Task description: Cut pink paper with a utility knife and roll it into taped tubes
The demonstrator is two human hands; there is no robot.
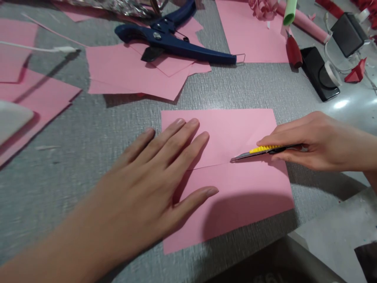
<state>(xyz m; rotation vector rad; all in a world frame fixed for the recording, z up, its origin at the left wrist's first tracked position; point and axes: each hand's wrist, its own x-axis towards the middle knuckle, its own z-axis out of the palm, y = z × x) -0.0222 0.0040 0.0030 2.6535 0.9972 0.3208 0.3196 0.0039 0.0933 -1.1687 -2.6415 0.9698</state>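
A pink sheet of paper lies on the grey table in front of me. My left hand presses flat on its left half, fingers spread and thumb pointing right. My right hand grips a yellow and black utility knife over the sheet's right side. The knife's blade tip touches the paper near its middle. From there a thin line runs left across the sheet and goes under my left hand. The palm side of my left hand is hidden.
Behind the sheet, dark blue cutting pliers rest on pink paper scraps. A red-handled tool, a black case and a black adapter lie back right. A white cable and a white object are at left.
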